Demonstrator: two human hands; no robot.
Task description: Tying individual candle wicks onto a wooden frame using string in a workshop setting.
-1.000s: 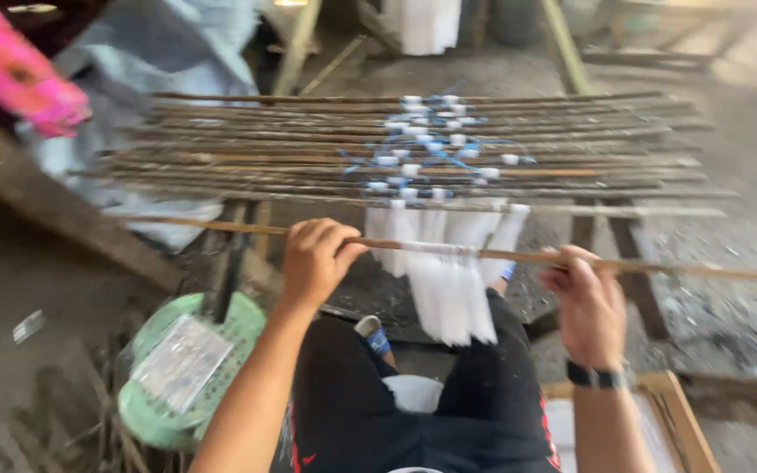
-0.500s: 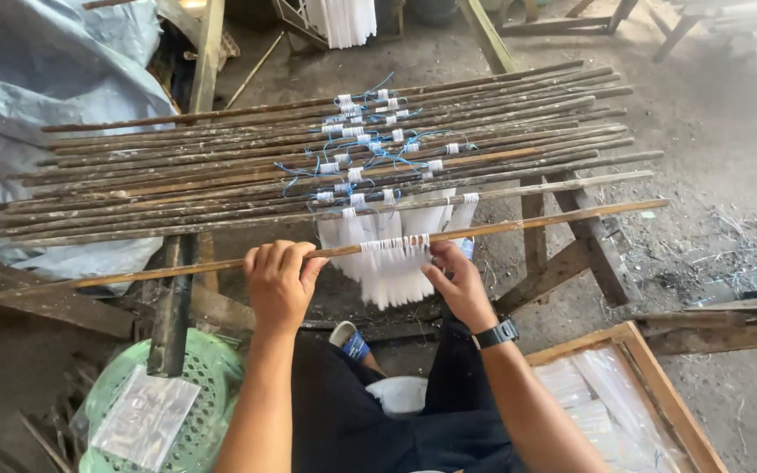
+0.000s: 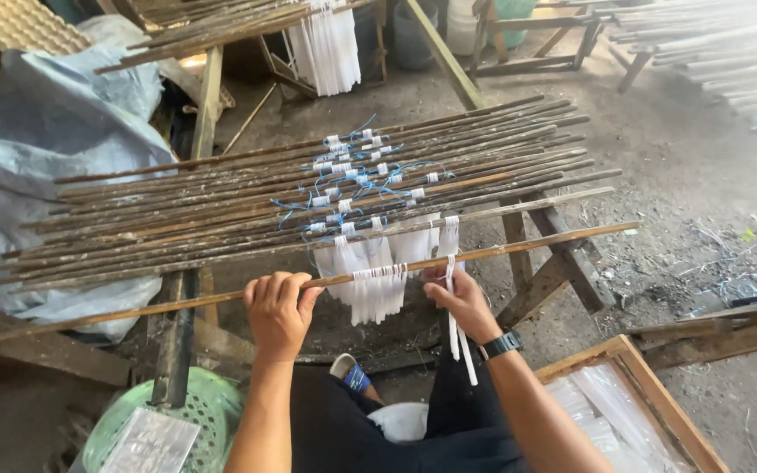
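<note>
Grey, littered workshop floor runs under everything, with a wooden trestle (image 3: 562,263) carrying a rack of dark sticks (image 3: 221,206) laid side by side, white and blue ties bunched near their middle. More sticks with white strips hang further back, a blue tarpaulin (image 3: 54,123) slumps to one side, and a green plastic basket (image 3: 199,416) and a wooden tray of clear sleeves (image 3: 624,403) sit by the person's knees.

Nearest the person, one bamboo stick (image 3: 501,250) is held level in front of the rack. The left hand (image 3: 278,311) grips it from above, fingers (image 3: 273,285) curled over the top and closed around the wood. Just beyond those fingertips, toward the other hand, a cluster of white candles (image 3: 377,293) hangs from the stick by its wicks. The right hand (image 3: 464,302) sits under the stick right beside that cluster, fingers pinched together on a loose pair of white candles (image 3: 457,337) that dangles below the palm; I cannot tell exactly how the wick lies between the fingertips.

To my eye the person is hanging candles onto this stick, one pair at a time, and this pair is not yet seated. It looks as if the wick wants looping over the stick just beside the cluster, while the left grip keeps the stick level so the hung ones do not slide.
</note>
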